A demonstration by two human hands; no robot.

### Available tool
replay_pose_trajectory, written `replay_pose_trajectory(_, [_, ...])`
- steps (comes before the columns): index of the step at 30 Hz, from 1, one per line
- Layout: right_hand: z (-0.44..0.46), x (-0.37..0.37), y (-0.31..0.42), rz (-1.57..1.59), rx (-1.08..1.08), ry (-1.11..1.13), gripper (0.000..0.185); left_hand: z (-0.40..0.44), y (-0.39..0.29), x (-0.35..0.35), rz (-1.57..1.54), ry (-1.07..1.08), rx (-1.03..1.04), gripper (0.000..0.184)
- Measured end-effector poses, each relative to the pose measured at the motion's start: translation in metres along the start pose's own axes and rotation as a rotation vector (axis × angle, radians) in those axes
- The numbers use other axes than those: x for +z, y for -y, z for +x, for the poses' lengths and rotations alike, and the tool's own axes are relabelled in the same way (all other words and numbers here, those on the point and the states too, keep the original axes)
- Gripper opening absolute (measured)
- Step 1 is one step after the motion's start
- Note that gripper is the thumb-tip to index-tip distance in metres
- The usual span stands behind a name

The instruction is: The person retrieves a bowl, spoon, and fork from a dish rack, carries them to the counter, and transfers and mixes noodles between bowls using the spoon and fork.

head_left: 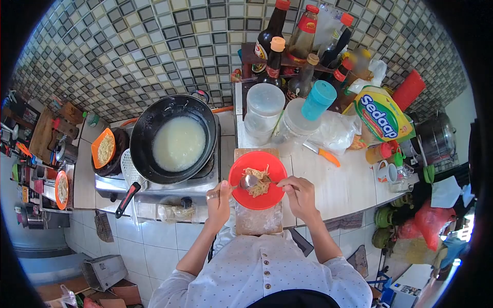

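A red bowl [241,164] stands on a board [259,222] at the counter's front edge, with a small heap of noodles [258,190] inside. From the left side, my left hand [220,201] grips a spoon [249,181], its metal head resting at the noodles. My right hand [300,196] is closed around the handle of a thin utensil [272,181], probably a fork, whose tip reaches the noodles from the right. Left of the bowl, a black wok [138,138] with cloudy whitish liquid [179,143] sits on the stove [203,179].
A slotted spatula [129,167] lies against the wok. An orange bowl of noodles [106,148] is farther left. Clear jars [263,110], sauce bottles [270,33] and a Sedaap pack [381,113] line the back. An orange-handled knife [328,157] lies to the right.
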State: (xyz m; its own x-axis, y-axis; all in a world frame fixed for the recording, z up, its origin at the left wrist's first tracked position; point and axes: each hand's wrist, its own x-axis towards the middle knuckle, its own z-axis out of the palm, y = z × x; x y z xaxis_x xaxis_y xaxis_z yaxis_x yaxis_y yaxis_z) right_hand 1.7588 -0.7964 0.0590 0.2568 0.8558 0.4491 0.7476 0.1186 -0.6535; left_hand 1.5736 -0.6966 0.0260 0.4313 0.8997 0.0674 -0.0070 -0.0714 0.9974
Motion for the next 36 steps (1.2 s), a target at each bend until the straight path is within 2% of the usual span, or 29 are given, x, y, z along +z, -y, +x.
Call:
replay_pose_trajectory(3, [-0.002,-0.001,-0.004,0.064,0.063,-0.041,0.017,0.003,0.003,0.001,-0.024,-0.030,0.014,0.036])
replay_pose_trajectory(6, [-0.001,0.003,-0.006,0.033,0.083,-0.181,0.020,0.006,0.005,0.004,-0.021,-0.023,0.022,0.037])
replay_pose_trajectory(8, [-0.002,0.013,-0.005,0.330,0.345,-0.175,0.024,0.006,0.004,0.008,-0.003,0.000,0.025,0.038])
replay_pose_trajectory(10, [-0.006,0.018,-0.014,0.287,0.325,-0.161,0.025,0.008,-0.002,0.012,0.159,0.034,0.095,0.039])
replay_pose_trajectory(17, [0.002,0.002,-0.023,0.067,0.217,-0.199,0.030,0.006,-0.012,0.005,0.216,0.077,0.144,0.038])
replay_pose_trajectory(18, [0.002,-0.001,-0.022,0.066,0.216,-0.199,0.030,0.004,-0.014,0.002,0.197,0.072,0.088,0.038])
replay_pose_trajectory(20, [0.003,-0.006,-0.019,0.195,0.318,-0.235,0.030,0.003,-0.012,-0.003,0.178,0.067,0.029,0.037])
replay_pose_trajectory(23, [0.002,0.004,-0.016,0.341,0.346,-0.229,0.031,0.002,-0.011,-0.005,0.083,0.045,0.014,0.036])
replay_pose_trajectory(25, [0.000,0.015,-0.020,0.296,0.335,-0.195,0.032,0.004,-0.025,0.000,0.213,0.099,0.045,0.035])
replay_pose_trajectory(30, [0.004,0.008,-0.022,0.149,0.325,-0.166,0.032,0.006,-0.019,-0.002,0.233,0.120,0.098,0.034])
replay_pose_trajectory(33, [0.006,0.000,-0.013,0.098,0.215,-0.160,0.031,0.006,-0.021,-0.006,0.233,0.097,0.084,0.033])
replay_pose_trajectory(35, [0.004,0.001,-0.005,0.312,0.273,-0.161,0.029,0.006,-0.025,-0.007,0.230,0.082,0.063,0.034])
replay_pose_trajectory(36, [0.002,0.004,-0.005,0.313,0.272,-0.160,0.029,0.006,-0.027,-0.007,0.210,0.069,0.066,0.034])
